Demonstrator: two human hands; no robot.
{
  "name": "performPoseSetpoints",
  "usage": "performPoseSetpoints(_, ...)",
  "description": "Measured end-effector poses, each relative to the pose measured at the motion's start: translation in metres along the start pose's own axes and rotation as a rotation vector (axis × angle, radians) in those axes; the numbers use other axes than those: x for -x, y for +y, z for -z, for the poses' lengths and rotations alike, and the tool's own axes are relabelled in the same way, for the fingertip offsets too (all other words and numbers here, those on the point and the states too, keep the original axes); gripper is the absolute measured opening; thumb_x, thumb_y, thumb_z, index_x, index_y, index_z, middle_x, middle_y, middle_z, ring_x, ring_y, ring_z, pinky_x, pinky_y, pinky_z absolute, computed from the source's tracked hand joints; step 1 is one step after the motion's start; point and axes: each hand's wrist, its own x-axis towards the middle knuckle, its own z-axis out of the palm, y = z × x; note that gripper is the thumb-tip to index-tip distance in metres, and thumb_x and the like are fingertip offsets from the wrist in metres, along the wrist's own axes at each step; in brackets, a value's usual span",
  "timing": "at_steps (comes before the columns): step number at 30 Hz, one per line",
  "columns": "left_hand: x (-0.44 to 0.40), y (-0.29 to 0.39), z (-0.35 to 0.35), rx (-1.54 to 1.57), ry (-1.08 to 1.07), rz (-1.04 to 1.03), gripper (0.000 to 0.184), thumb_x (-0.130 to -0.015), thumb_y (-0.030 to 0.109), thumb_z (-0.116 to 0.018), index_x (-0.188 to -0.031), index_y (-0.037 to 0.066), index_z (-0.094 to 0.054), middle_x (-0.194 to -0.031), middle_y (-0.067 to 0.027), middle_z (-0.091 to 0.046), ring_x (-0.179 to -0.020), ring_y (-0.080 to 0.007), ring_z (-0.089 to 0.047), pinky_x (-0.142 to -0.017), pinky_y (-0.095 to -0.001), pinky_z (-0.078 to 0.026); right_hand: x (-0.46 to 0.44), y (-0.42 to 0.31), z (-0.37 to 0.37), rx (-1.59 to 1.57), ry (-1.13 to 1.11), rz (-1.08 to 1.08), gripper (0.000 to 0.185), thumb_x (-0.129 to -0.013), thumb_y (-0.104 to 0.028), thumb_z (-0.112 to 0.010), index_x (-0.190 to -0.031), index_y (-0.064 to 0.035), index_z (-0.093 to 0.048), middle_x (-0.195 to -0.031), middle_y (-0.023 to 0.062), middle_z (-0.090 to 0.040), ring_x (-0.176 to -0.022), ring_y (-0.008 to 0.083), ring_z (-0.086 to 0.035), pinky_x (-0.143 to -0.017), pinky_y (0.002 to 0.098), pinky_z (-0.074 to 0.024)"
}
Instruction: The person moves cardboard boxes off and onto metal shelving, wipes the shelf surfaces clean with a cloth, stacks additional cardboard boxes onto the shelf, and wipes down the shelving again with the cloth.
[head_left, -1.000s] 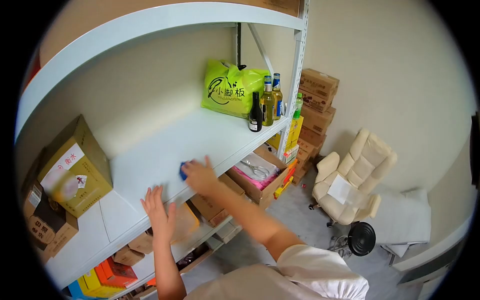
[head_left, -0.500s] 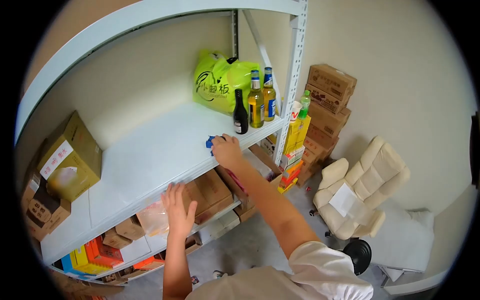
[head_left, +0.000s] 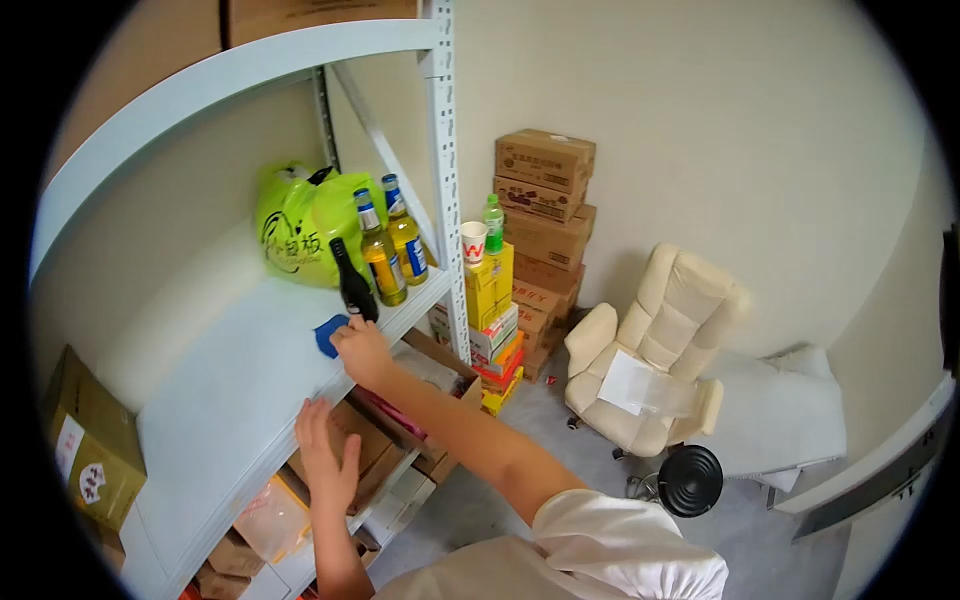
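A blue cloth lies bunched on the white shelf, and the fingers of my right hand are closed on it. That hand is just in front of the small dark bottle. Two yellow bottles with blue labels stand beside it, and a bright green plastic bag sits behind them. My left hand is at the shelf's front edge, its fingers stretched out and nothing in it. Whether its fingertips touch the edge I cannot tell.
At the shelf's left end stands a gold-brown box. Lower levels hold cardboard boxes. Beyond the white upright are stacked cartons, a paper cup, a cream armchair and a black stool.
The view has swung to the right, so the shelf and bottles appear further left. My right hand and the cloth are now closer to the dark bottle. The left hand remains open by the edge.
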Motion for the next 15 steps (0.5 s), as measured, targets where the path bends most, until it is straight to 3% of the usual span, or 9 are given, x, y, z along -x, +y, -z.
performPoseSetpoints(2, -0.008, 0.011, -0.021, 0.054, -0.036, -0.052, 0.051, -0.08, 0.015, -0.061, -0.127, 0.001, -0.044, -0.132, -0.0197, -0.042, -0.127, -0.0401, -0.033, -0.107, -0.048, -0.025, 0.017, 0.002, 0.021, -0.095, 0.066, -0.024, 0.023, -0.073, -0.007, -0.056, -0.094, -0.0067, -0.065, -0.098, 0.0075, -0.062, -0.096, 0.029, -0.052, -0.079, 0.0382, -0.0419)
performPoseSetpoints(4, -0.017, 0.017, -0.048, 0.114, -0.058, -0.125, 0.048, -0.078, 0.014, -0.063, -0.122, 0.001, -0.048, -0.129, -0.0187, -0.044, -0.122, -0.0399, -0.038, -0.103, -0.0483, -0.029, 0.043, 0.016, 0.049, -0.206, 0.33, 0.05, 0.032, -0.071, -0.002, -0.06, -0.103, -0.0069, -0.062, -0.112, 0.0101, -0.058, -0.103, 0.0318, -0.05, -0.086, 0.0407, -0.0409)
performPoseSetpoints(6, -0.022, 0.019, -0.075, 0.16, -0.109, -0.172, 0.047, -0.078, 0.016, -0.064, -0.12, 0.001, -0.049, -0.127, -0.0185, -0.044, -0.121, -0.0399, -0.038, -0.102, -0.0483, -0.03, 0.089, 0.044, 0.057, -0.224, 0.276, -0.097, 0.036, -0.07, 0.001, -0.062, -0.106, -0.0074, -0.059, -0.117, 0.0109, -0.054, -0.106, 0.0334, -0.049, -0.09, 0.0434, -0.039)
performPoseSetpoints(8, -0.024, 0.017, -0.11, 0.226, -0.174, -0.243, 0.044, -0.078, 0.018, -0.065, -0.116, 0.002, -0.051, -0.124, -0.0182, -0.045, -0.118, -0.0401, -0.04, -0.099, -0.048, -0.032, 0.151, 0.088, 0.057, -0.257, 0.159, -0.35, 0.031, -0.071, 0.0, -0.061, -0.102, -0.0058, -0.062, -0.112, 0.0119, -0.057, -0.104, 0.0332, -0.051, -0.089, 0.0415, -0.041)
performPoseSetpoints(10, -0.026, 0.032, -0.139, 0.262, -0.269, -0.254, 0.044, -0.078, 0.018, -0.066, -0.116, 0.002, -0.051, -0.123, -0.0181, -0.046, -0.117, -0.0397, -0.041, -0.099, -0.0478, -0.033, 0.228, 0.142, 0.066, -0.206, 0.051, -0.529, 0.022, -0.074, -0.001, -0.061, -0.096, -0.0018, -0.064, -0.089, 0.0153, -0.063, -0.087, 0.0359, -0.059, -0.077, 0.041, -0.0477)
performPoseSetpoints(11, -0.029, 0.039, -0.153, 0.281, -0.346, -0.26, 0.044, -0.078, 0.018, -0.066, -0.116, 0.003, -0.051, -0.122, -0.018, -0.046, -0.115, -0.0392, -0.042, -0.098, -0.0476, -0.034, 0.258, 0.155, 0.082, -0.199, 0.088, -0.674, 0.017, -0.078, -0.001, -0.058, -0.094, -0.0011, -0.065, -0.084, 0.0144, -0.065, -0.078, 0.0303, -0.063, -0.071, 0.0374, -0.0502)
performPoseSetpoints(12, -0.031, 0.045, -0.17, 0.303, -0.392, -0.276, 0.043, -0.078, 0.019, -0.067, -0.116, 0.003, -0.052, -0.121, -0.0175, -0.047, -0.114, -0.0382, -0.043, -0.097, -0.046, -0.035, 0.294, 0.173, 0.093, -0.386, 0.081, -0.934, 0.014, -0.083, -0.002, -0.056, -0.093, 0.0008, -0.065, -0.085, 0.0126, -0.067, -0.077, 0.0211, -0.065, -0.07, 0.0313, -0.0507)
performPoseSetpoints(15, -0.044, 0.078, -0.22, 0.353, -0.492, -0.286, 0.044, -0.078, 0.021, -0.068, -0.115, 0.003, -0.052, -0.121, -0.0174, -0.047, -0.114, -0.0371, -0.044, -0.096, -0.044, -0.037, 0.388, 0.238, 0.108, -0.563, 0.423, -1.263, 0.014, -0.087, -0.007, -0.056, -0.088, 0.0029, -0.065, -0.08, 0.0081, -0.066, -0.074, 0.0144, -0.062, -0.067, 0.0261, -0.0495)
